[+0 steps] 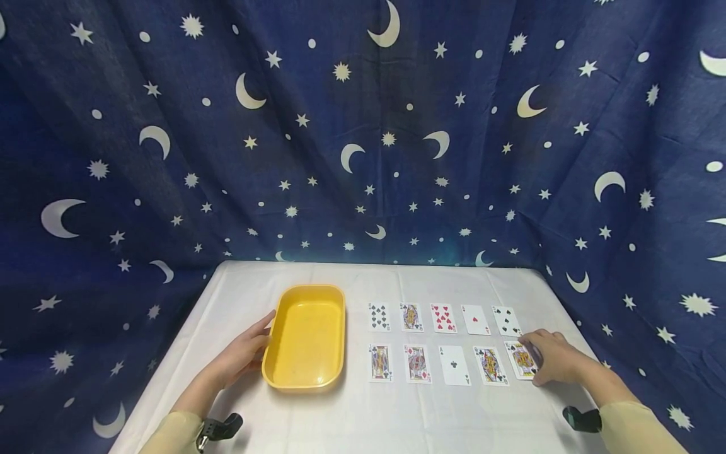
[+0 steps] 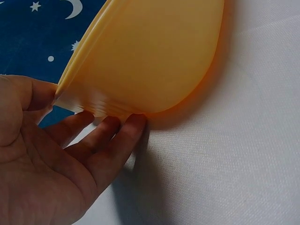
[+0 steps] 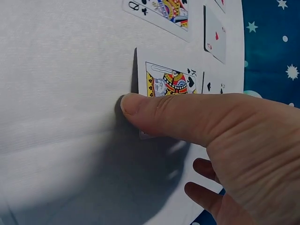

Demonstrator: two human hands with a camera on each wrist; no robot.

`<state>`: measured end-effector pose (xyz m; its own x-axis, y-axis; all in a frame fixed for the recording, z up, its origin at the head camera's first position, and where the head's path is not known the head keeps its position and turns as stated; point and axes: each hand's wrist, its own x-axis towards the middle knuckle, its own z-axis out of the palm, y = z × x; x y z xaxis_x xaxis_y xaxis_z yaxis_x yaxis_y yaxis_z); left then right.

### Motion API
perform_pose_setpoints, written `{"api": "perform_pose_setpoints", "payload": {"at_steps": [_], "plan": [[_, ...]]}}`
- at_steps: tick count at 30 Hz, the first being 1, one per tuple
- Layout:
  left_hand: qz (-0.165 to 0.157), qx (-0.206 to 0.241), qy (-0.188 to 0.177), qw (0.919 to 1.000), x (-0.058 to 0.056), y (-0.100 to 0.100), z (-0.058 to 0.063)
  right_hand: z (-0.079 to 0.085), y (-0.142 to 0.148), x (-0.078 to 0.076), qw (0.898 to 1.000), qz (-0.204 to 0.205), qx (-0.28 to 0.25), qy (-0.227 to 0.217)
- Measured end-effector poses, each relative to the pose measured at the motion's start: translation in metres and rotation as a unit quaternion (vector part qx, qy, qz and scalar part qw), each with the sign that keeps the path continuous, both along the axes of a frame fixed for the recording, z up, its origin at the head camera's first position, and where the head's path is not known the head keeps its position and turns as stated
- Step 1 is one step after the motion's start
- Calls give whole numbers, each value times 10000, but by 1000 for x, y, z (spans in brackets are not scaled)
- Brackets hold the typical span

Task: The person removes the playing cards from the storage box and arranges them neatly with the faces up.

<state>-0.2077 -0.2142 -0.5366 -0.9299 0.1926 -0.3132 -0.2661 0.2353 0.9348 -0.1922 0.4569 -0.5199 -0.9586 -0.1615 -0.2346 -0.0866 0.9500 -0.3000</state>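
My left hand (image 1: 245, 353) is at the left side of a yellow plastic tray (image 1: 266, 362). In the left wrist view, its thumb grips the tray's rim (image 2: 86, 44) while several fingertips (image 2: 136, 121) touch the outer wall. My right hand (image 1: 558, 360) holds a king of spades playing card (image 3: 161, 77) at the right end of the nearer card row. Its thumb lies across the card's edge, hiding the lower part of the face in the right wrist view. Left of that card lies a queen of clubs (image 1: 491, 366), face up.
Two rows of face-up cards lie right of the tray, including an ace of clubs (image 1: 454, 364), a red ace (image 1: 475, 320) and a red-hearts number card (image 1: 443, 318). A white cloth covers the table (image 1: 420, 419). Behind it hangs a dark blue star-and-moon curtain (image 1: 317, 157).
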Motion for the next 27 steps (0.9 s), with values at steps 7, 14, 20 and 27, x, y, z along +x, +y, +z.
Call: {"api": "perform_pose_setpoints", "payload": {"at_steps": [7,14,20,27], "plan": [[-74,-5,-18,10000,1,0,1,-4,1,4,10000,0,36,-73],[22,15,-50,10000,0,1,4,-6,4,6,9999,8,-38,-152],[42,16,-62,10000,0,1,2,-7,6,8,9999,29,-107,-124],[47,13,-87,10000,0,1,2,-7,6,10,9999,48,-63,-89]]}}
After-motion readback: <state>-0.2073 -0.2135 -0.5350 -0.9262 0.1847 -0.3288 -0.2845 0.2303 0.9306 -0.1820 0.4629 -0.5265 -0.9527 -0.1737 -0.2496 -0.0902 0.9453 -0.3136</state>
